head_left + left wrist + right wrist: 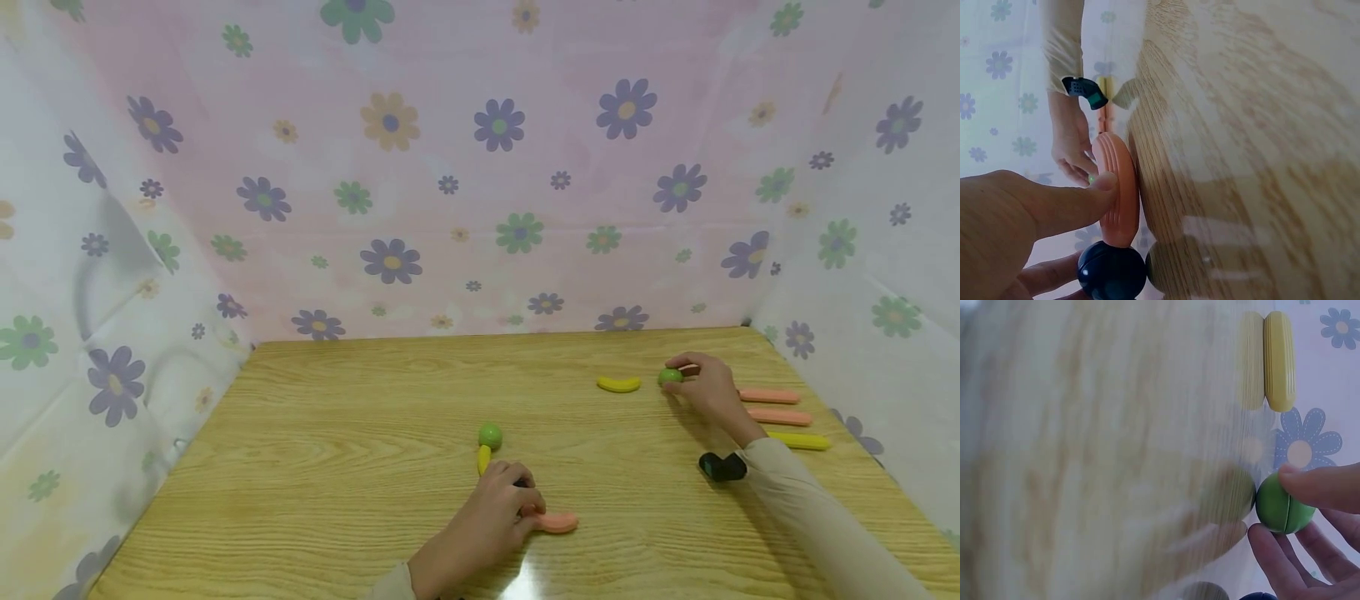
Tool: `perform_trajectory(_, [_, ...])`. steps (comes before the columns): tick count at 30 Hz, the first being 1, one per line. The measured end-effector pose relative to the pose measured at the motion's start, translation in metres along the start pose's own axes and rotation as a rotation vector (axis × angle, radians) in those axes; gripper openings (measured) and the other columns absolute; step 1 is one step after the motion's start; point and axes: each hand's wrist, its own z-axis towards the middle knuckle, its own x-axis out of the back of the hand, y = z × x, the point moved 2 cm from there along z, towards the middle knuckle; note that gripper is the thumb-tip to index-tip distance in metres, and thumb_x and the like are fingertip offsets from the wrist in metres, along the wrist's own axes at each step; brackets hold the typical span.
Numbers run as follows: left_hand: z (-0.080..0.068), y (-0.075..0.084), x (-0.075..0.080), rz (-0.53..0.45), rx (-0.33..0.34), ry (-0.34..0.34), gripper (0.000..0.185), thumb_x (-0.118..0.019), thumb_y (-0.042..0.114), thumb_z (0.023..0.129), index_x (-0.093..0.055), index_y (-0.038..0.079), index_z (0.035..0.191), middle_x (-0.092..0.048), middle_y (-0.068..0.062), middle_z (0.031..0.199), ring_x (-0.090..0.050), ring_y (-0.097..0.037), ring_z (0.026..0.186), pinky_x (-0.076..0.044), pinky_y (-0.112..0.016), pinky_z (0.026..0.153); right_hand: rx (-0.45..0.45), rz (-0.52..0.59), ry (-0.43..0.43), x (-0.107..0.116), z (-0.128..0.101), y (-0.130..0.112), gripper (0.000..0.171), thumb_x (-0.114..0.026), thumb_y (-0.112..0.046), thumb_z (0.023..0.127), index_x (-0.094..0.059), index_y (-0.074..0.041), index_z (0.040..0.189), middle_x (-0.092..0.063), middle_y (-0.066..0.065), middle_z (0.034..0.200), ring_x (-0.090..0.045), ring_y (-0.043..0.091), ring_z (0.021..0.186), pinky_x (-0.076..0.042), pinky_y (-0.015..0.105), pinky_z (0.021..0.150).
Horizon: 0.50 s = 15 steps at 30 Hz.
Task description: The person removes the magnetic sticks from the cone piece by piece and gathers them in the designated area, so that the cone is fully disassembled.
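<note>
My left hand holds a curved pink ribbed piece low on the table, its thumb against the side. A dark blue ball touches the end of that pink piece in the left wrist view, partly behind the fingers. Just beyond the hand, a curved yellow piece meets a green ball. At the right, my right hand pinches another green ball between thumb and fingers, at the tabletop. Left of it lies a second curved yellow piece, apart from the ball.
Two straight pink sticks and a straight yellow stick lie near the right edge, partly behind the right arm. A black device sits at the right wrist. Flowered cloth walls the wooden table.
</note>
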Motion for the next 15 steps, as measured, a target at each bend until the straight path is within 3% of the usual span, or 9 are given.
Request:
perform_trajectory(7, [-0.0002, 0.0007, -0.0001, -0.009, -0.032, 0.013, 0.007, -0.071, 0.026, 0.086, -0.074, 0.021, 0.084, -0.055, 0.01, 0.093, -0.048, -0.006, 0.09, -0.04, -0.025, 0.084, 0.025, -0.008, 0.004, 0.0027, -0.0028, -0.0019, 0.028, -0.071, -0.005, 0.082, -0.063, 0.003, 0.108, -0.057, 0.027, 0.113, -0.058, 0.044, 0.098, -0.051, 0.051, 0.074])
perform_trajectory(15, [0.0, -0.0008, -0.0021, 0.004, 0.004, 0.004, 0.004, -0.074, 0.025, 0.083, -0.075, 0.021, 0.084, -0.059, 0.006, 0.097, -0.049, -0.01, 0.091, -0.04, -0.026, 0.082, 0.024, -0.043, 0.011, 0.0058, -0.0065, -0.0072, 0.028, -0.072, -0.007, 0.083, -0.064, 0.003, 0.107, -0.053, 0.028, 0.117, -0.055, 0.046, 0.1, -0.05, 0.053, 0.075])
